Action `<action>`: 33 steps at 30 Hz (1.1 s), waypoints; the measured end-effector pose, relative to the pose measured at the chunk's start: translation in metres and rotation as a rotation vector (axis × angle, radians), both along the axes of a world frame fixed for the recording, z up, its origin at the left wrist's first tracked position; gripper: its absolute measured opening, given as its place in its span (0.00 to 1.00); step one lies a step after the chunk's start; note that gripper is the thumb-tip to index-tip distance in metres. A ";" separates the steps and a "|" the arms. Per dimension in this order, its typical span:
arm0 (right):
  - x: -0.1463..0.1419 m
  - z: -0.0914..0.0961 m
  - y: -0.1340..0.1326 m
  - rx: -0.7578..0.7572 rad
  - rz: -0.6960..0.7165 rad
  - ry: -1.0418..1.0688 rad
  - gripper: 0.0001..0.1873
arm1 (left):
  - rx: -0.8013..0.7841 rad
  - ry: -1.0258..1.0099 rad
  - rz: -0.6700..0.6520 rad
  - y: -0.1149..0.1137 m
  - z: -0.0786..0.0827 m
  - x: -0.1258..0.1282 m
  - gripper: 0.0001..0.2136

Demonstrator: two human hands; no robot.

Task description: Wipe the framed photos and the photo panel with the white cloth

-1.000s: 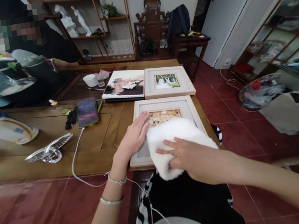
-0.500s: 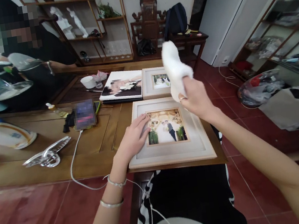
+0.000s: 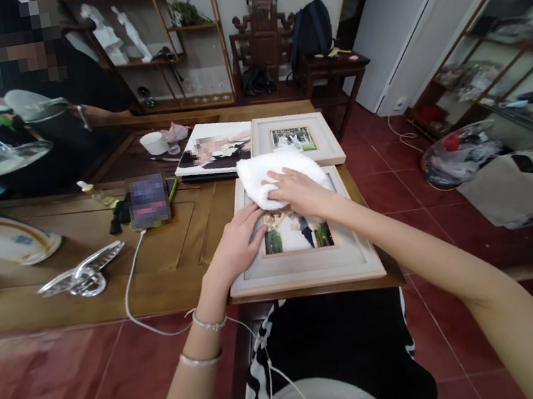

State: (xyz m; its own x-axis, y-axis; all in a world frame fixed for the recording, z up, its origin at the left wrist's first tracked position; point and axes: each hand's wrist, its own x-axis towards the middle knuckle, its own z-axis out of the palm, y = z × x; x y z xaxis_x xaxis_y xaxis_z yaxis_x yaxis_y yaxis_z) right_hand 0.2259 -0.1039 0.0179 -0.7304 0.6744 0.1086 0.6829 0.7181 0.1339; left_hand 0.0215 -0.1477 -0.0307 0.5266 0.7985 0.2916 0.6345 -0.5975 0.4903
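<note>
A pale-framed wedding photo (image 3: 307, 267) lies flat at the near right corner of the wooden table (image 3: 176, 268). My left hand (image 3: 238, 244) rests open on the frame's left side, fingers flat on the mat. My right hand (image 3: 298, 193) presses a white fluffy cloth (image 3: 263, 176) onto the frame's far edge, fingers spread over the cloth. The cloth covers the top of the picture.
A second framed photo (image 3: 295, 141) and a photo album (image 3: 211, 151) lie just beyond. A phone (image 3: 148, 201) with a white cable, a metal clip (image 3: 81, 276), a white cup (image 3: 154, 143) and a plate (image 3: 4, 241) sit to the left. Another person (image 3: 52, 92) works at the far left.
My right hand lifted the cloth off the near part of the frame, swung it up in the air, and has now brought it down on the frame's far edge. My left hand stayed put.
</note>
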 end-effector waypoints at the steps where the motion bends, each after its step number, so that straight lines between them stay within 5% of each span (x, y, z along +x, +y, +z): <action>1: 0.008 0.004 -0.002 -0.008 -0.034 -0.002 0.22 | -0.002 0.001 0.003 0.000 0.000 0.000 0.18; 12: 0.103 0.041 -0.044 -0.005 -0.420 -0.065 0.19 | -0.007 0.002 0.021 -0.001 -0.002 -0.001 0.19; 18: 0.128 0.071 -0.044 0.222 -0.706 0.020 0.18 | 0.011 0.003 0.022 -0.002 -0.002 -0.001 0.19; 21: 0.115 0.058 -0.040 0.222 -0.632 0.023 0.21 | 0.002 0.009 0.027 -0.002 -0.002 -0.001 0.19; 25: 0.090 0.014 -0.036 0.101 -0.408 -0.013 0.25 | 0.019 0.000 0.024 -0.001 -0.003 -0.001 0.21; 28: 0.083 -0.007 -0.034 0.069 -0.370 0.027 0.25 | 0.028 0.005 0.019 0.000 -0.005 -0.002 0.23; 33: 0.080 0.002 -0.059 -0.021 -0.339 0.038 0.26 | 0.019 0.007 0.025 0.002 -0.008 -0.003 0.22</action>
